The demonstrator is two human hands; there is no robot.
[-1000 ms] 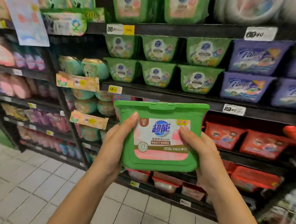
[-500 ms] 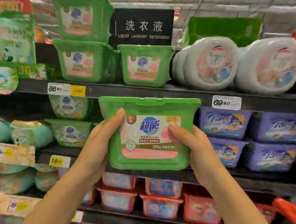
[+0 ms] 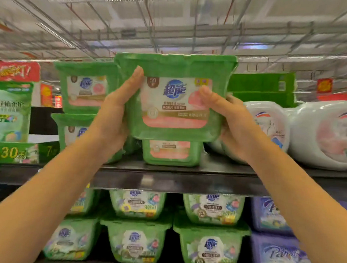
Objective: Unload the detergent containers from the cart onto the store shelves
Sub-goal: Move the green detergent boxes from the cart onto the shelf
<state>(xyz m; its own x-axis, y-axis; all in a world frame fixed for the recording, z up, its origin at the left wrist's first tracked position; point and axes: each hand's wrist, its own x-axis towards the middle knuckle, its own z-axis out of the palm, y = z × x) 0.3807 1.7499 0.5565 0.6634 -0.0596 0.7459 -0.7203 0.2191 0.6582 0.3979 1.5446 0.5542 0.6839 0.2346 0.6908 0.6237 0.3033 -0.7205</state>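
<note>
I hold a green detergent box (image 3: 174, 103) with a pink and white label up at the top shelf (image 3: 175, 180). My left hand (image 3: 117, 111) grips its left side, thumb on the label. My right hand (image 3: 228, 118) grips its right side, thumb on the front. The box hangs just above a matching green box (image 3: 171, 153) that stands on the shelf; whether they touch is unclear. Two more matching boxes (image 3: 83, 89) are stacked to the left. The cart is out of view.
White round detergent tubs (image 3: 326, 134) lie on the top shelf to the right. Green cartons (image 3: 260, 88) sit behind them. Green pouches (image 3: 7, 111) stand at far left. The shelf below holds green boxes (image 3: 135, 243) and purple boxes (image 3: 280, 258).
Both hands have raised the green box from the middle shelves up to the top shelf, over a matching box. The view has tilted up to the ceiling.
</note>
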